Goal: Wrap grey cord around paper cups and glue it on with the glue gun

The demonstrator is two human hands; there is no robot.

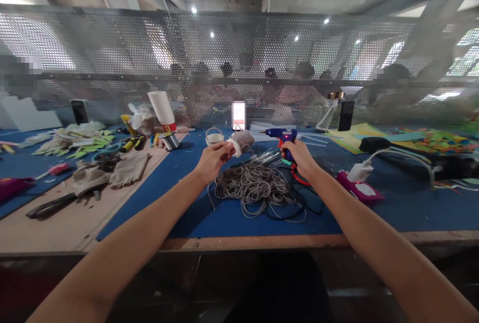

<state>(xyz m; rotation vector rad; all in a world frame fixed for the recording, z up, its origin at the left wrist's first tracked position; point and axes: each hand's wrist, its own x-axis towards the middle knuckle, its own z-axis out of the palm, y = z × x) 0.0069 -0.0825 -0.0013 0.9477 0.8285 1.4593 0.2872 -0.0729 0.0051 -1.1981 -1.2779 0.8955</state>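
My left hand (214, 159) pinches the white rim of a small paper cup (244, 142), which is tilted on its side and looks wrapped in grey cord. In my right hand (301, 157) is a blue glue gun (280, 134), its nozzle pointing left toward the cup, a small gap between them. A red light glows on its body. Below both hands lies a tangled heap of grey cord (258, 186). Clear thin sticks (267, 157) stick out behind the heap. A small white basket with a hoop handle (214, 137) stands just behind my left hand.
A tall stack of paper cups (161, 106) leans at the back left. Work gloves (129, 169) and scissors (107, 152) lie left. A purple power socket (359, 188) with a white plug is at right. A perforated metal screen (254, 54) stands behind the table.
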